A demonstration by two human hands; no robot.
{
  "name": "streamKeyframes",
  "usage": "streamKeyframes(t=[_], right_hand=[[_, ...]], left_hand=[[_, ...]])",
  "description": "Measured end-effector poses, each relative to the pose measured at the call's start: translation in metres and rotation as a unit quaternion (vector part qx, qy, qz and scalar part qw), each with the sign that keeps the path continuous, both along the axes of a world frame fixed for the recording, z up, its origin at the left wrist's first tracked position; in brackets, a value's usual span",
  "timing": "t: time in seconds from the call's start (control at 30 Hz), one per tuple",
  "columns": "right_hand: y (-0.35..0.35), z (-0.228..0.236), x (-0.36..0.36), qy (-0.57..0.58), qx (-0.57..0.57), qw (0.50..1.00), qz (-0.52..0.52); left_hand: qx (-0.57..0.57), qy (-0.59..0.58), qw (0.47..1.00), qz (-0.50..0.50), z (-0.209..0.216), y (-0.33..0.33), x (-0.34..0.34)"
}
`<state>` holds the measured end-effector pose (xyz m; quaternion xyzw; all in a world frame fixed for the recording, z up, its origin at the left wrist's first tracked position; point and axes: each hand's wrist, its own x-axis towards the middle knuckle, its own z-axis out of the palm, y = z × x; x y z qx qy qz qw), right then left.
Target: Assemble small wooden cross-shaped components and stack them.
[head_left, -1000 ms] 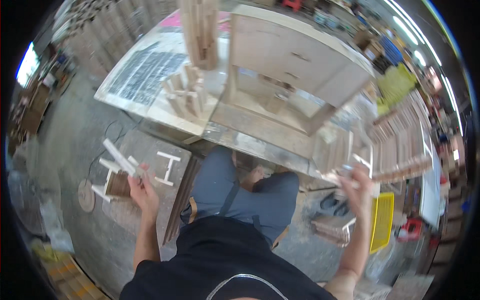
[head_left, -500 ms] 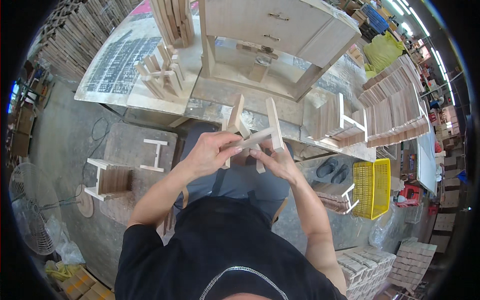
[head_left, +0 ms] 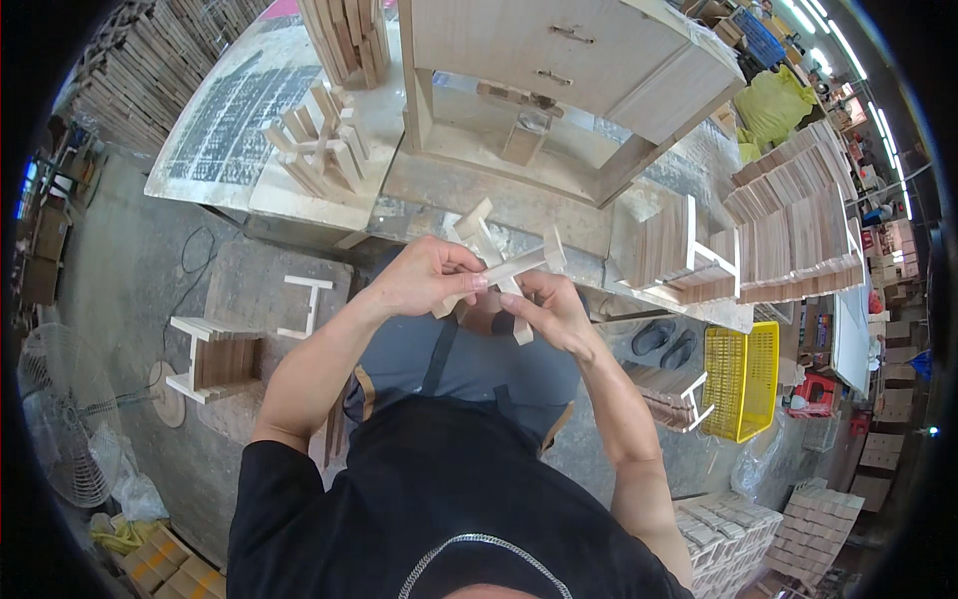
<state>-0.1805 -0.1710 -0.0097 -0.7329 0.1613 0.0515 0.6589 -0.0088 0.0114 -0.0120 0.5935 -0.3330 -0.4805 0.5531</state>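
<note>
Above my lap I hold a crossed pair of pale wooden H-shaped frames (head_left: 517, 268), their bars meeting at the middle. My left hand (head_left: 431, 278) is closed on it from the left, thumb and fingers pinching near the crossing. From the right, my right hand (head_left: 555, 311) grips it, with the thumb at the crossing and the other fingers partly hidden behind the wood. The joint itself is partly covered by my fingers. Just beyond stands the workbench (head_left: 439, 185), with a large wooden housing (head_left: 564, 60) on it.
On the bench, assembled cross pieces (head_left: 324, 150) stand at the left and stacked H-frames (head_left: 788, 215) at the right. A low board (head_left: 239, 374) at my left carries a loose H-frame (head_left: 306, 305) and another stack (head_left: 222, 361). A fan (head_left: 65, 419), slippers (head_left: 667, 341) and a yellow crate (head_left: 740, 384) are around me.
The crossed frames have tilted in my hands, so their end pieces look shorter and slant differently. My left hand has risen slightly; both hands keep hold.
</note>
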Motion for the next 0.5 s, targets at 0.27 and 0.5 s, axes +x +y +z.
streamKeyframes(t=[0.27, 0.5], right_hand=[[-0.012, -0.035, 0.019, -0.102, 0.093, 0.989, -0.047], [-0.043, -0.032, 0.056, -0.196, 0.208, 0.956, -0.070]], left_hand=[[0.069, 0.095, 0.993, -0.005, 0.024, -0.013, 0.024], [-0.028, -0.386, 0.913, 0.130, -0.004, -0.031, 0.015]])
